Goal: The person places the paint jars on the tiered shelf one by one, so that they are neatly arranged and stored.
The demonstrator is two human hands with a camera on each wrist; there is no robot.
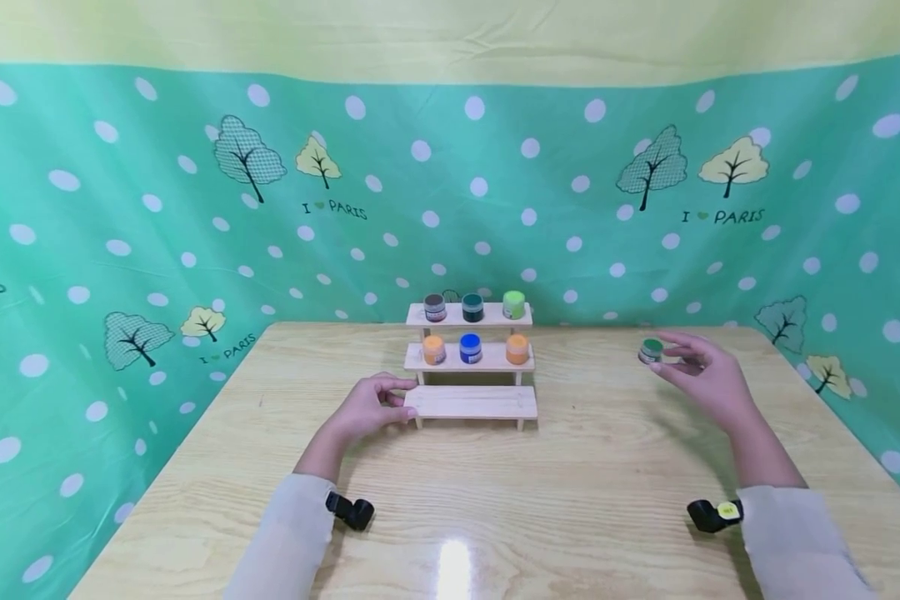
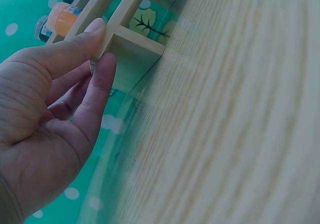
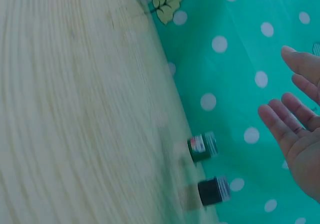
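Note:
My left hand [image 1: 371, 408] pinches the left end of the lowest step of a three-step wooden rack [image 1: 471, 403]. The left wrist view shows its thumb and fingers on the wood. Over the table's right side, my right hand [image 1: 701, 375] has its thumb and fingers spread near a small green paint jar [image 1: 651, 351]. In the right wrist view that hand [image 3: 302, 129] is apart from the green jar [image 3: 201, 147] and a black paint jar [image 3: 213, 191]; both stand on the table. From the head, the fingers mostly hide the black jar.
The rack's top step bears brown [image 1: 435, 308], dark green [image 1: 472, 308] and light green [image 1: 513, 305] jars. Orange [image 1: 434, 350], blue [image 1: 470, 348] and orange jars stand on the middle step. A polka-dot curtain [image 1: 390, 192] borders the wooden table [image 1: 570, 500] behind and at both sides.

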